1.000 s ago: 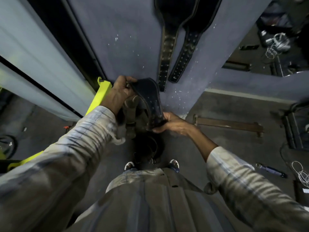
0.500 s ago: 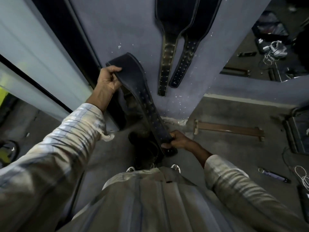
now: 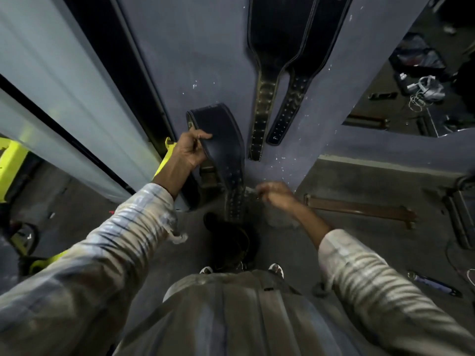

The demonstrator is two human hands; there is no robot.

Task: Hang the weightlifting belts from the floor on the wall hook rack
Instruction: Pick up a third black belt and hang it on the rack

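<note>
My left hand grips the wide padded part of a dark weightlifting belt, held up against the blue-grey wall. The belt's studded tail hangs straight down toward the floor. My right hand is blurred, just right of the tail and apart from it, holding nothing. Two more dark belts hang on the wall above, their tops cut off by the frame edge. The hook rack is out of view. A dark heap lies on the floor in front of my shoes.
A yellow machine stands at the left behind a pale panel. A brown bar lies on the floor at the right, with a small tool nearer me. Cables and a bag lie beyond the wall corner.
My right hand has let go of the belt's tail and moved up to the right. The left hand has shifted right with the wide part, so the belt hangs straighter.
</note>
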